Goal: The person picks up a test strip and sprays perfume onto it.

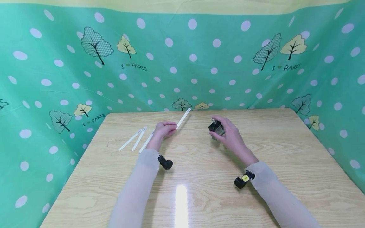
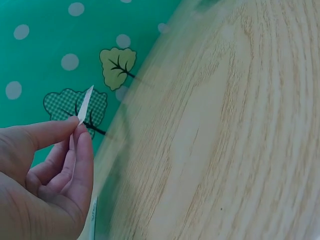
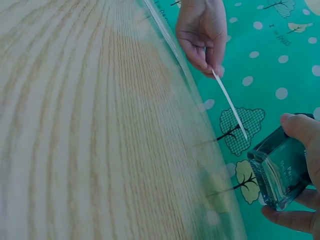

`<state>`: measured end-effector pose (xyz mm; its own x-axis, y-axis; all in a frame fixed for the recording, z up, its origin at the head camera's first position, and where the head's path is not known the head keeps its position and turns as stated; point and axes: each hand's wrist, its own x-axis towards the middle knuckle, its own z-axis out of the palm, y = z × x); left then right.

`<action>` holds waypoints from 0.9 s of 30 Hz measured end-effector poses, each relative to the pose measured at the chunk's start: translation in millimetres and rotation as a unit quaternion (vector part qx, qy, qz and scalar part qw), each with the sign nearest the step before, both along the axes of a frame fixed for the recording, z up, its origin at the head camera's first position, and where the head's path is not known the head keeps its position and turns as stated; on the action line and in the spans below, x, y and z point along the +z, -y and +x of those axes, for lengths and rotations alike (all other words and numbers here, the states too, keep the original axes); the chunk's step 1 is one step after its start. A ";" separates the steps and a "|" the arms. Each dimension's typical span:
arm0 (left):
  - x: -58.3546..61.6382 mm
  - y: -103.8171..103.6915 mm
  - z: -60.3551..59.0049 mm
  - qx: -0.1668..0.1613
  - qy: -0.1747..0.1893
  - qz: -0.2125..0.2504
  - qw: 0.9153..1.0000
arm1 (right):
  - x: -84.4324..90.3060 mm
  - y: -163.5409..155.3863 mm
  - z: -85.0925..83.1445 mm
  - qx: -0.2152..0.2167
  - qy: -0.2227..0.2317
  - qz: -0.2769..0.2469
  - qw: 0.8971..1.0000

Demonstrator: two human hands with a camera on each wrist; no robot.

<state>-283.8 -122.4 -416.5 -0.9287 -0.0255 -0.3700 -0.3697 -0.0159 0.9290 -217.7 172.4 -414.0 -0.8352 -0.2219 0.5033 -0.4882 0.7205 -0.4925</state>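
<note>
Head, left-wrist and right-wrist views of a strip-and-bottle stage at a wooden table (image 1: 199, 177) hung round with green dotted cloth (image 1: 182, 63).

Left hand (image 1: 164, 129) — thumb and forefinger pinched on the near end of a white paper strip (image 1: 183, 117), held clear of the tabletop and angled up and away toward the back edge; same pinch confirmed at close range in the left-wrist view, strip (image 2: 85, 106) projecting past the fingertips (image 2: 82, 137).

Right hand (image 1: 228, 134) — fingers and thumb curled round a small square glass bottle (image 1: 216, 128) with a dark top, lifted just above the table, a little right of the strip's free end and not touching it. Bottle (image 3: 280, 172) clear-walled in the right-wrist view, strip tip (image 3: 231, 106) near its upper corner.

Three further strips (image 1: 137, 141) flat on the table, just left of the left wrist.

Step in hand, by judgement: bringing strip tip and bottle together — probably for wetting the strip with the contents. Next move likely calls for a steady bottle, nozzle turned toward the strip, and a short closing of the gap, firm pinch kept so that the thin paper does not bend aside.
</note>
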 end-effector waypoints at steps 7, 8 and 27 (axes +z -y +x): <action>-1.0 -3.2 -3.0 0.007 0.001 -0.011 1.000 | -0.7 1.1 0.2 0.000 -0.002 0.002 1.000; -1.5 -3.6 -3.2 0.008 0.001 -0.012 1.000 | -0.8 1.2 0.2 0.000 -0.003 0.003 1.000; -3.0 -5.8 -4.7 0.020 -0.001 -0.027 0.999 | 0.7 1.9 1.6 0.000 -0.002 0.003 1.000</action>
